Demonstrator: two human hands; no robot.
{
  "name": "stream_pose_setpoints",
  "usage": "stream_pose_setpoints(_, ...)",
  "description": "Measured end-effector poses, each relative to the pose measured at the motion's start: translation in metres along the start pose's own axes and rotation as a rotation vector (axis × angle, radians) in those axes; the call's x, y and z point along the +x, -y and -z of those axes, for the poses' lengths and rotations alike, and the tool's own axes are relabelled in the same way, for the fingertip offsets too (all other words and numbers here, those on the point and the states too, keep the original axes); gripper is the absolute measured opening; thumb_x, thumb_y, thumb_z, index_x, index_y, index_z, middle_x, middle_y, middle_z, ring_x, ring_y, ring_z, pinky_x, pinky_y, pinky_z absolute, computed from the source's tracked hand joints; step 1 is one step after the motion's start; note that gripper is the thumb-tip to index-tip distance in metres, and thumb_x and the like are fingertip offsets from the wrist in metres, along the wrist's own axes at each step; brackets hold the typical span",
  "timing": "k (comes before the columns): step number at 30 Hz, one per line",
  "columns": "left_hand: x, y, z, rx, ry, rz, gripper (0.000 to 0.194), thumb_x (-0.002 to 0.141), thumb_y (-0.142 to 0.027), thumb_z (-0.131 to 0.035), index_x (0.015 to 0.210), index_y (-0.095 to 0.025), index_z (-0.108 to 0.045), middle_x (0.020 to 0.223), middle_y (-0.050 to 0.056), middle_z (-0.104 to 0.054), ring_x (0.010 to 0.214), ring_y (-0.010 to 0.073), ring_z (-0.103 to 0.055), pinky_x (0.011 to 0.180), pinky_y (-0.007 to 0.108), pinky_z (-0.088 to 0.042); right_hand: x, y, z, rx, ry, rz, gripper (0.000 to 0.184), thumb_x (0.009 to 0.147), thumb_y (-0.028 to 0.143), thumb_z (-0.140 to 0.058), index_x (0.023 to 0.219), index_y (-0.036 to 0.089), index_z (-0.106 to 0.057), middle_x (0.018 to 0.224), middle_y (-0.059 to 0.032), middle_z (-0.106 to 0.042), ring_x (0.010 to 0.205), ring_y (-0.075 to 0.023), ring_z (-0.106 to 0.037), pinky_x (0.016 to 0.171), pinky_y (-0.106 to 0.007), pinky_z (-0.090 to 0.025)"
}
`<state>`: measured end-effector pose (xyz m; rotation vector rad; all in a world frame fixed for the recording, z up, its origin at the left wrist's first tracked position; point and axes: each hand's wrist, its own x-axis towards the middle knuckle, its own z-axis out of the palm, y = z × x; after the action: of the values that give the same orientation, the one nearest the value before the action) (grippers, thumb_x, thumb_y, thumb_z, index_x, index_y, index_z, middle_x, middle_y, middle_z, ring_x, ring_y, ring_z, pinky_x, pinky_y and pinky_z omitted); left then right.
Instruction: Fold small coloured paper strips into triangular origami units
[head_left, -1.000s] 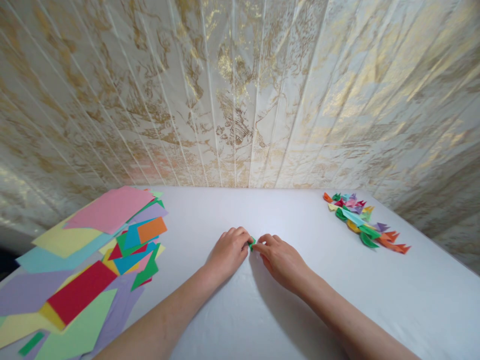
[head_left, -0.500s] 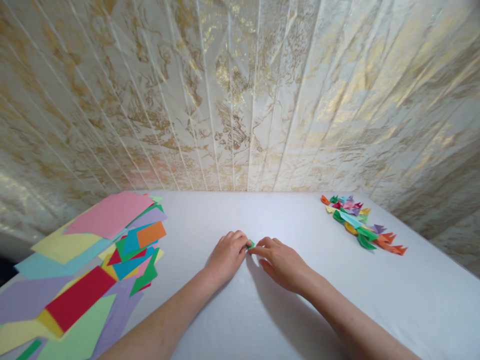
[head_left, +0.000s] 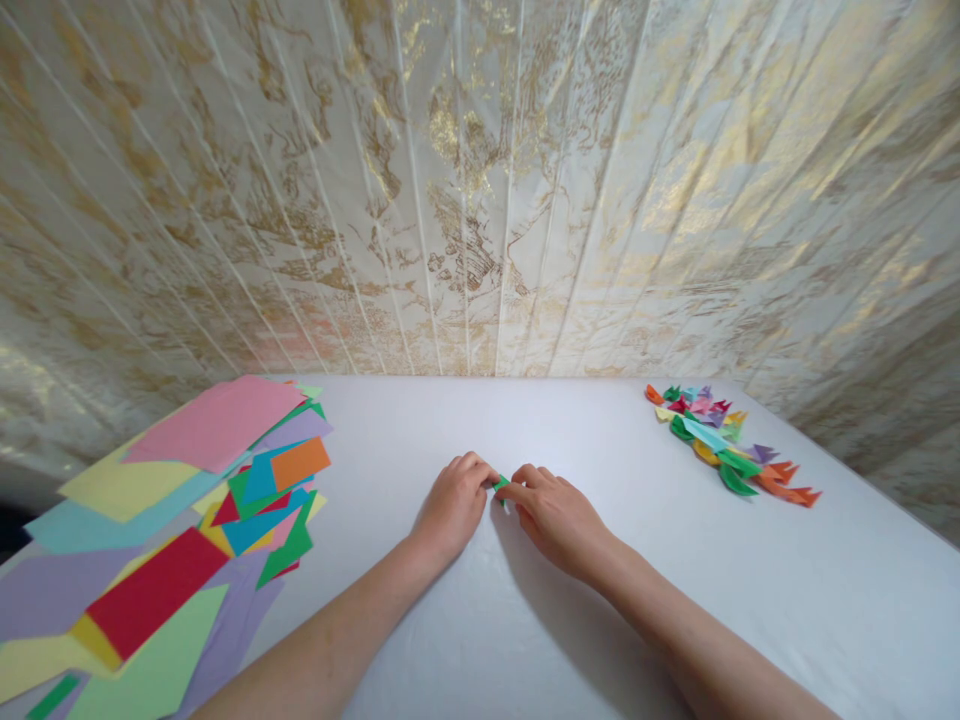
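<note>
A small folded piece of green paper (head_left: 502, 484) is held between my two hands at the middle of the white table (head_left: 420, 640). My left hand (head_left: 454, 505) grips its left end, fingers bent and pressed together. From the other side, my right hand (head_left: 553, 515) pinches the right end with thumb and forefinger. Most of the paper is covered by the fingers, so its folded shape cannot be made out fully.
Flat sheets of coloured paper lie spread on the left, among them a pink sheet (head_left: 217, 420), a red sheet (head_left: 157, 592) and an orange piece (head_left: 301, 463). Several small folded paper figures (head_left: 739, 463) cluster at the far right. A gold-patterned curtain (head_left: 480, 200) hangs behind.
My right thumb and forefinger have closed on the green paper, and more of the paper shows between the hands. The whole view has shifted slightly.
</note>
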<state>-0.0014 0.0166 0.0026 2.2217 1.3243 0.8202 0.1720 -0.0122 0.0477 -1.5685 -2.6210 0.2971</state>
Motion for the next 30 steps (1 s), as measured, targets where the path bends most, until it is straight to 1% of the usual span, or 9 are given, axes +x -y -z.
stream_pose_setpoints(3,0.000,0.000,0.000,-0.002,0.002,0.013,0.034,0.079,0.003,-0.043,0.086,-0.020,-0.066,0.093,0.003,-0.062,0.094,0.0179,-0.055,0.089,0.034,-0.046,0.002,0.000,-0.001,0.005,-0.004,0.000,0.031,0.094,0.013,-0.043,0.112,0.027,-0.065,0.109,-0.0071,-0.061,0.099,-0.0196,-0.057,0.080,-0.030,-0.042)
stream_pose_setpoints(9,0.001,0.002,-0.001,0.022,0.000,0.002,0.029,0.081,0.000,-0.044,0.083,-0.020,-0.064,0.092,0.003,-0.061,0.092,0.0183,-0.055,0.087,0.033,-0.046,0.007,0.001,-0.004,-0.049,-0.016,-0.022,0.035,0.091,0.011,-0.044,0.117,0.028,-0.061,0.110,-0.0065,-0.060,0.097,-0.0202,-0.057,0.076,-0.030,-0.041)
stream_pose_setpoints(15,0.001,0.001,-0.003,0.085,0.003,0.010,0.031,0.082,-0.003,-0.043,0.098,-0.021,-0.062,0.098,0.003,-0.060,0.097,0.0188,-0.055,0.090,0.034,-0.045,0.011,0.002,-0.011,-0.100,-0.055,-0.037,0.036,0.093,0.014,-0.043,0.123,0.028,-0.058,0.108,-0.0070,-0.060,0.095,-0.0220,-0.056,0.074,-0.031,-0.040)
stream_pose_setpoints(19,-0.001,-0.002,-0.002,0.099,-0.010,0.011,0.023,0.084,-0.009,-0.048,0.099,-0.021,-0.060,0.099,0.004,-0.060,0.096,0.0193,-0.055,0.088,0.034,-0.044,0.006,-0.003,-0.009,-0.008,-0.041,0.004,0.042,0.090,0.010,-0.044,0.126,0.029,-0.057,0.111,-0.0067,-0.060,0.098,-0.0203,-0.055,0.081,-0.031,-0.041)
stream_pose_setpoints(22,-0.002,-0.004,-0.002,0.108,-0.011,0.031,0.015,0.083,-0.015,-0.053,0.095,-0.022,-0.058,0.098,0.003,-0.060,0.095,0.0196,-0.055,0.086,0.034,-0.044,0.001,-0.008,-0.004,0.137,-0.040,0.003,0.048,0.085,0.003,-0.044,0.126,0.024,-0.055,0.112,-0.0064,-0.061,0.102,-0.0188,-0.055,0.088,-0.030,-0.041)
stream_pose_setpoints(25,-0.002,-0.006,-0.003,0.141,-0.005,0.042,0.011,0.082,-0.018,-0.057,0.093,-0.022,-0.057,0.096,0.003,-0.059,0.093,0.0199,-0.054,0.084,0.034,-0.044,0.000,-0.010,0.000,0.219,-0.025,-0.016,0.040,0.082,0.001,-0.044,0.115,0.018,-0.060,0.110,-0.0074,-0.062,0.103,-0.0186,-0.055,0.090,-0.029,-0.041)
stream_pose_setpoints(27,-0.002,-0.007,-0.003,0.170,-0.004,0.040,0.012,0.082,-0.019,-0.059,0.092,-0.022,-0.055,0.096,0.002,-0.059,0.093,0.0201,-0.054,0.084,0.034,-0.044,0.001,-0.011,0.001,0.229,-0.015,-0.012,0.038,0.082,0.001,-0.045,0.111,0.017,-0.063,0.109,-0.0077,-0.062,0.103,-0.0188,-0.055,0.090,-0.029,-0.041)
stream_pose_setpoints(30,-0.003,-0.009,-0.003,0.211,0.006,0.033,0.013,0.082,-0.019,-0.059,0.093,-0.022,-0.054,0.098,0.003,-0.058,0.094,0.0206,-0.053,0.083,0.034,-0.043,0.002,-0.010,0.000,0.217,-0.008,-0.001,0.039,0.082,0.001,-0.045,0.111,0.019,-0.065,0.109,-0.0078,-0.062,0.103,-0.0188,-0.055,0.090,-0.029,-0.041)
